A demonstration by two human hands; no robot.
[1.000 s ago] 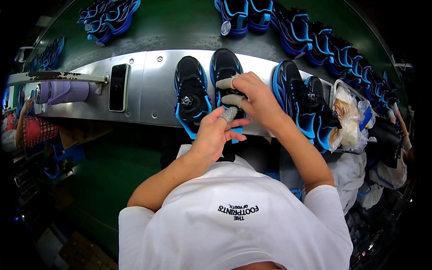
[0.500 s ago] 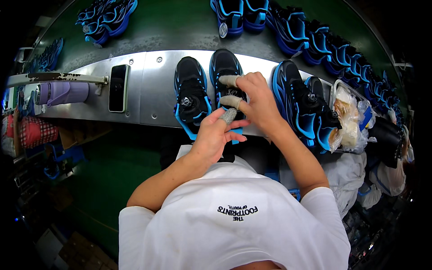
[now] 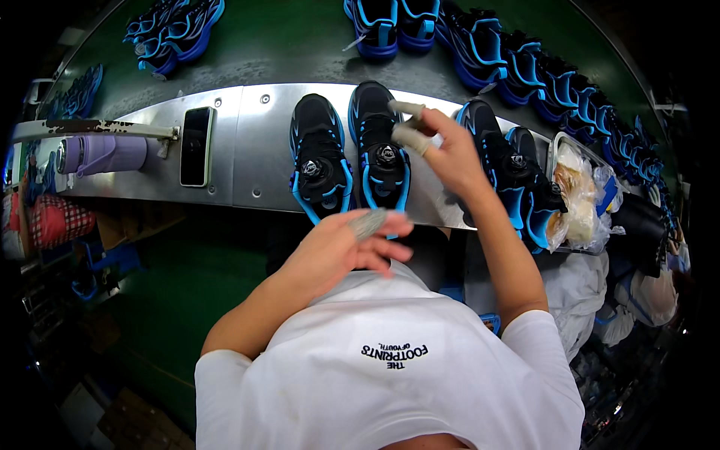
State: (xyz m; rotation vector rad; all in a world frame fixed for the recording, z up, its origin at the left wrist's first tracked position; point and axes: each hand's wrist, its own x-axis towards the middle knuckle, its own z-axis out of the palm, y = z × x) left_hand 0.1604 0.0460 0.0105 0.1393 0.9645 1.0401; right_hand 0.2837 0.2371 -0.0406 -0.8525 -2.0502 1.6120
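Two black sneakers with blue trim stand side by side on the metal ledge, toes pointing away: the left sneaker (image 3: 315, 129) and the right sneaker (image 3: 372, 118). Each has a round dial on its tongue. My left hand (image 3: 341, 246), slightly blurred, is in front of their heels, fingers loosely spread and empty, with a grey cover on one finger. Beside the right sneaker my right hand (image 3: 448, 150) hovers, beige covers on its thumb and forefinger, which are parted. Nothing shows between them except a small pale spot I cannot make out. Another pair of sneakers (image 3: 484, 120) stands right of this hand.
A phone (image 3: 196, 147) and a lilac bottle (image 3: 112, 155) lie on the ledge at left, near a worn metal bar (image 3: 97, 130). At right is a tray (image 3: 555, 154) of plastic-wrapped items. More sneakers (image 3: 480, 45) line the green belt (image 3: 285, 45) beyond.
My right hand has lifted off the right sneaker and moved rightward. My left hand has drawn back toward my body, away from the right hand. Sneakers on the belt have shifted slightly left.
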